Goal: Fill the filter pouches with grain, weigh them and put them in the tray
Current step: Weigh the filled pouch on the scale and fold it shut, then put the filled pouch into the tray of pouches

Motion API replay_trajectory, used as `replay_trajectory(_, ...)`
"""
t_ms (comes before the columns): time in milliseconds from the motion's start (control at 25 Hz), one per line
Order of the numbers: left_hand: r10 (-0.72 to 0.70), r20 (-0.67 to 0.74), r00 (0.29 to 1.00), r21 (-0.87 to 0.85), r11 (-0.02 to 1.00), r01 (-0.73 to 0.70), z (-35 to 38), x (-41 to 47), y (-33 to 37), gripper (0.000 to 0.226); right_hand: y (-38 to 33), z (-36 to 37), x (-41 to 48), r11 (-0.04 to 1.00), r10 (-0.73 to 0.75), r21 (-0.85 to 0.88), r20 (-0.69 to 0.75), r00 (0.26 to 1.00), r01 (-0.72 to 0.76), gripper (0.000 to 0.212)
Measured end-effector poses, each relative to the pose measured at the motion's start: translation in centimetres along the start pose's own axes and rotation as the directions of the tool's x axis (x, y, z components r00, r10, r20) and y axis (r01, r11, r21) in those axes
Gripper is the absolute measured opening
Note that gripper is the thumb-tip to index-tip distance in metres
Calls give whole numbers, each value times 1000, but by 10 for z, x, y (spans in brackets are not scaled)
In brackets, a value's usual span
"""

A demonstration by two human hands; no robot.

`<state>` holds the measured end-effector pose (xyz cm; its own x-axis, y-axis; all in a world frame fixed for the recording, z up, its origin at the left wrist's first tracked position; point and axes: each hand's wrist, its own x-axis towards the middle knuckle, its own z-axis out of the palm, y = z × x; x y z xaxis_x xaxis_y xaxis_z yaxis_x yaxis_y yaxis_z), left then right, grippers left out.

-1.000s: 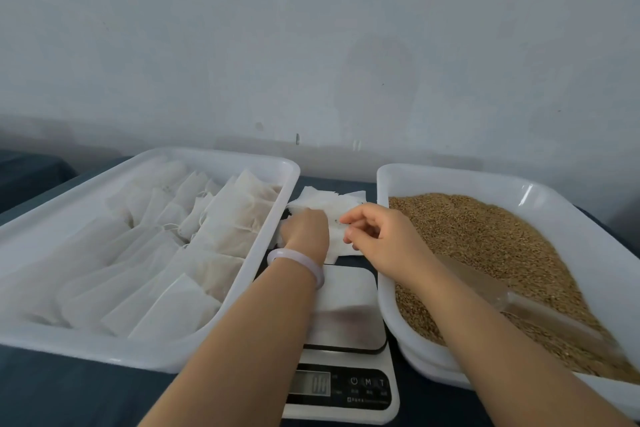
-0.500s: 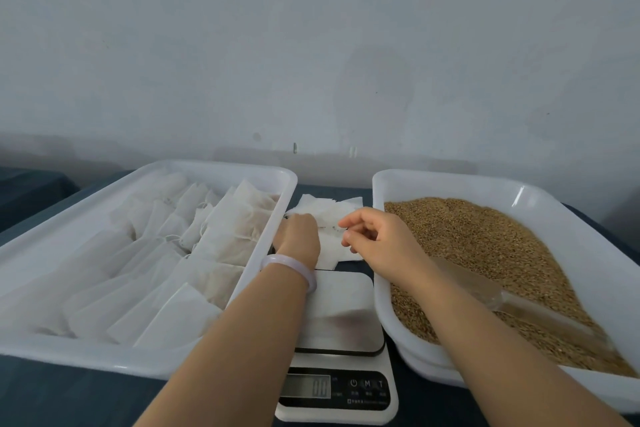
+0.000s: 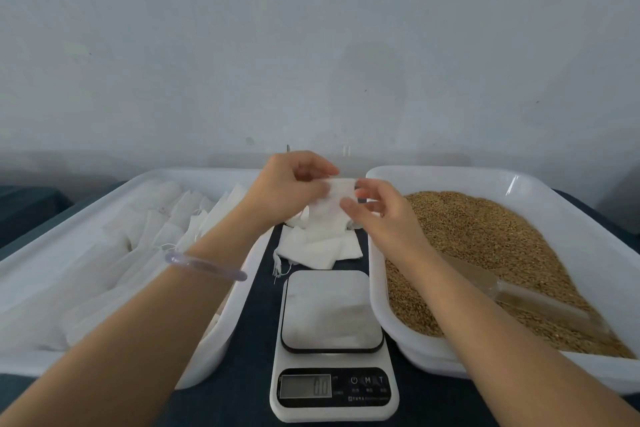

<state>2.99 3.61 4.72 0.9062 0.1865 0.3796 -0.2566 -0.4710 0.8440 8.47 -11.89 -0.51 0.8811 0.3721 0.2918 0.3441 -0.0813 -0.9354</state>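
Half a second ago both our hands lay low on the stack of empty pouches behind the kitchen scale. Now they are raised above it, with one filter pouch between them. The left hand pinches its left edge and the right hand pinches its right edge with the thumb and curled fingers.

On the scale we read a power symbol, M and T. The line of print below them is too small to read, and the digits on the display are blurred.

Our left fingers hide the pouch's near corner. The left forearm, with its clear bangle, covers part of the white tray of filled pouches. A translucent scoop lies half sunk in the grain of the right tray.
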Motion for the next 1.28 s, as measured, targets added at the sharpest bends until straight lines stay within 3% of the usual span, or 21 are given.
replay_trajectory(80,-24,110,994,-118,992,37,1,-16,-4,30,-4,-3,0,994,29,109,6,1000,-29,49)
replay_trajectory(240,-151,197,969,-295,933,205,8,-29,-14,36,-6,-4,-5,993,-36,110,53,998,30,19)
replay_trajectory(320,-266,365,892,-322,863,389,11,-33,-18,39,-7,-5,-6,993,-62,102,21,998,59,20)
replay_trajectory(360,-302,422,855,-255,865,432,12,-35,-20,33,-7,-6,-6,993,-73,99,8,997,72,21)
replay_trajectory(480,-336,351,874,-1,933,359,13,-35,-26,29,-9,-6,-10,991,-134,4,24,991,134,17)
replay_trajectory(600,-314,292,904,29,947,320,8,-34,-27,20,-9,-4,-15,977,-184,-95,84,979,192,4)
replay_trajectory(760,-294,317,902,82,956,283,5,-34,-27,22,-11,-8,-16,976,-205,-59,67,976,209,5)
replay_trajectory(880,-269,318,909,127,962,240,4,-35,-27,24,-13,-9,-19,967,-226,-85,154,962,241,5)
replay_trajectory(1040,-243,358,901,229,959,168,6,-36,-27,46,-11,-7,-19,967,-86,-209,274,958,146,22)
replay_trajectory(1200,-207,403,892,307,948,81,6,-33,-34,47,-15,-9,-18,996,5,-86,306,952,23,36)
replay_trajectory(1280,-204,409,889,334,940,63,4,-33,-35,39,-15,-10,-17,991,27,-131,352,936,21,35)
